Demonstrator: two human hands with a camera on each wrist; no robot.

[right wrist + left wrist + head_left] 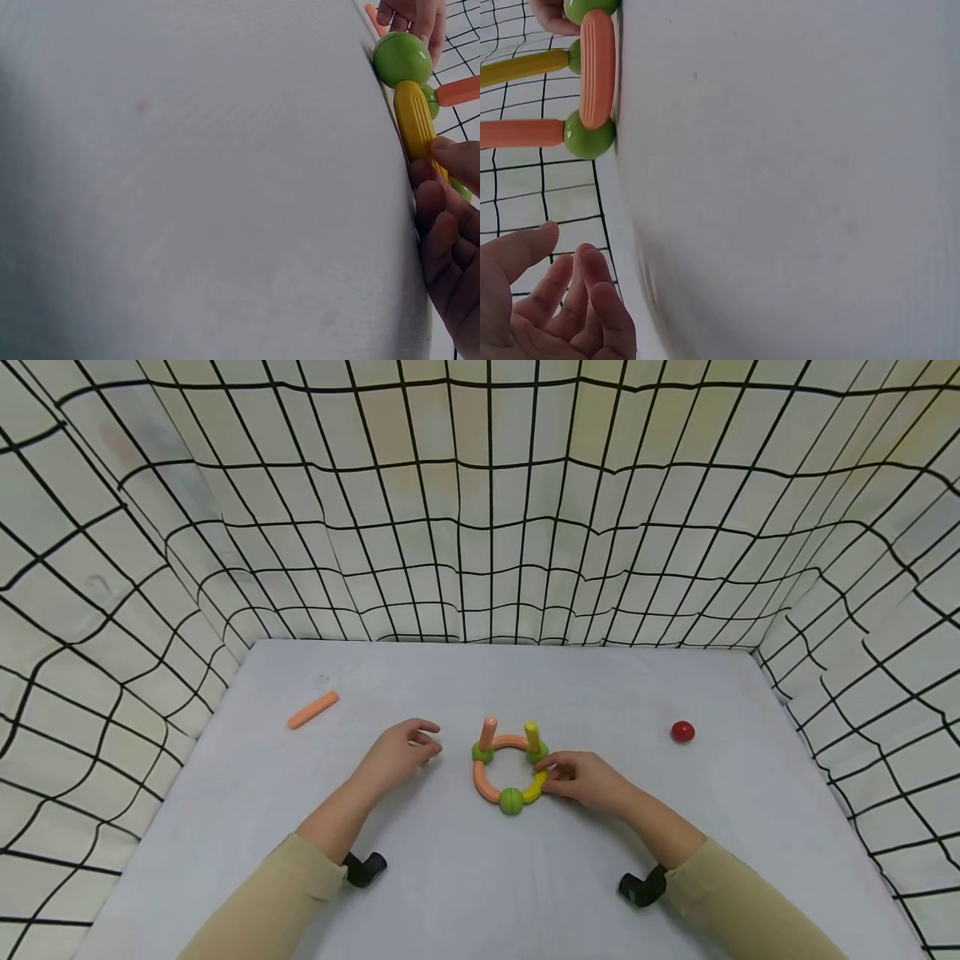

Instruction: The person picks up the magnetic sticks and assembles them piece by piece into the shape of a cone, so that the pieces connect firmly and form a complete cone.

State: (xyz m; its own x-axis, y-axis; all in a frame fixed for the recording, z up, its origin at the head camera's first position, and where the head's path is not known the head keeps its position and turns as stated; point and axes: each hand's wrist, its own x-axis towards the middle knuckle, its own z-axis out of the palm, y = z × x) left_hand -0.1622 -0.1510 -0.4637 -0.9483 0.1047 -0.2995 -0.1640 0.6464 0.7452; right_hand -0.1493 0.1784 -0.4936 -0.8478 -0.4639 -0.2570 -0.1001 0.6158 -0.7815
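Note:
A ring of curved rods joined by green balls (512, 802) lies on the white table in the head view. Two of its curved rods are orange (484, 783) and one is yellow (534, 788). From the two far balls rise an upright orange rod (488, 732) and an upright yellow rod (532, 735). My right hand (588, 781) pinches the curved yellow rod (411, 124) between thumb and fingers. To the left of the ring, apart from it, my left hand (399, 753) hovers with loosely bent fingers and nothing in them.
A loose straight orange rod (313, 710) lies at the table's far left. Toward the right sits a red ball (682, 732). Black netting (491, 527) over white walls encloses the table (450, 893) at the back and sides. Each wrist carries a black camera (365, 869).

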